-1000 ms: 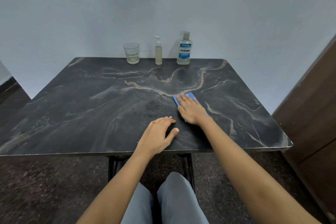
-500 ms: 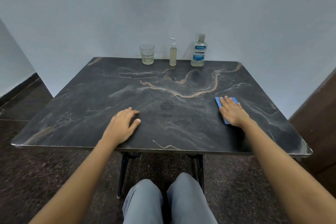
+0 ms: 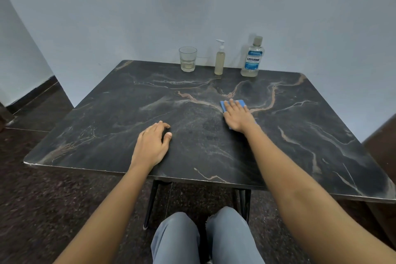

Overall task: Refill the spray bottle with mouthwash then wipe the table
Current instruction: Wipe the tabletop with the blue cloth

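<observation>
My right hand (image 3: 237, 115) lies flat on a blue cloth (image 3: 223, 106), pressing it onto the dark marble table (image 3: 107, 126) near the middle; only the cloth's far and left edges show. My left hand (image 3: 152, 144) rests palm down near the front edge, fingers loosely apart, holding nothing. At the back edge stand a small pump spray bottle (image 3: 219, 59) with pale yellowish liquid and, to its right, a capped Listerine mouthwash bottle (image 3: 252, 58).
A drinking glass (image 3: 188, 58) with a little pale liquid stands left of the spray bottle. A pale wall rises behind the table. A brown cabinet (image 3: 381, 150) stands at the right. My knees (image 3: 205, 240) sit under the front edge.
My right hand slid the cloth right across the table, then back left toward the middle. My left hand shifted left along the front and stays resting flat.
</observation>
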Available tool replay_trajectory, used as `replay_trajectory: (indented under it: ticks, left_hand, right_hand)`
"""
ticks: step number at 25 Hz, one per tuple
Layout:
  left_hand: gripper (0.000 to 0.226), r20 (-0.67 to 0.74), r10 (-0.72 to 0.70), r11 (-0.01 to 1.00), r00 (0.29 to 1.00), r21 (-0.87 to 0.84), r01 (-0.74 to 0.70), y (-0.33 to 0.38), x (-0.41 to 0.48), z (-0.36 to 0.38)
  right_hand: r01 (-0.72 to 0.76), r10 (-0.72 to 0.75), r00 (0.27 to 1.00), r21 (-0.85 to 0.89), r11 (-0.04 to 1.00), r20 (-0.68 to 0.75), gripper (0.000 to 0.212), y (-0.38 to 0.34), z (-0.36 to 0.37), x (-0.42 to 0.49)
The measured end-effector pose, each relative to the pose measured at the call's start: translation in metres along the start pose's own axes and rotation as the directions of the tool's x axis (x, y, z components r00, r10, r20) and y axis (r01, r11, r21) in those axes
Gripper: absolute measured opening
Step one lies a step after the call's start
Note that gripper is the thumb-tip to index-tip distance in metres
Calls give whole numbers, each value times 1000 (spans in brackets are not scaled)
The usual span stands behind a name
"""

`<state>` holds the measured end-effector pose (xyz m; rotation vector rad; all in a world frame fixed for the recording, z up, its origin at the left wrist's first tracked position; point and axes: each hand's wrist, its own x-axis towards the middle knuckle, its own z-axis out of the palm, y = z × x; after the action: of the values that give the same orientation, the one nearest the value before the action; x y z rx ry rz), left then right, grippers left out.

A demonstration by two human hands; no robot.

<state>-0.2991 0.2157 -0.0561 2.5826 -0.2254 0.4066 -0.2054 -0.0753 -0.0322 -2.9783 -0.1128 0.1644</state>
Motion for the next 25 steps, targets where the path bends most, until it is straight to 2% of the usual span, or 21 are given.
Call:
replay_trajectory:
  ticks: [7, 10, 12, 14, 17, 22, 25]
  left_hand:
    - [28, 4, -66, 998, 998, -16, 66, 5, -3, -7]
    - [32, 15, -124, 992, 992, -26, 124, 8, -5, -11]
    - [35, 54, -124, 991, 991, -45, 126, 6, -6, -14]
    - [37, 112, -56, 998, 992, -21, 58, -4, -4, -22]
    - [34, 134, 54, 998, 990, 27, -58, -24, -3, -30]
    - [34, 9, -6, 999, 1000, 38, 6, -27, 1, -18]
    - [36, 14, -20, 999, 1000, 42, 19, -30, 2, -15]
  right_hand:
    - [289, -287, 955, -22, 957, 74, 54, -78, 19, -74]
    - [396, -395, 917, -16, 918, 59, 53, -77, 22, -123]
    - [417, -416, 908, -14, 909, 47, 52, -58, 22, -145]
    - [390, -390, 920, -7, 921, 31, 52, -31, 19, -153]
    - [253, -253, 967, 1, 967, -7, 51, 20, 10, -139]
    - [-53, 54, 998, 30, 998, -36, 53, 78, -5, -70]
    - [-111, 113, 993, 37, 993, -46, 55, 58, -6, -19]
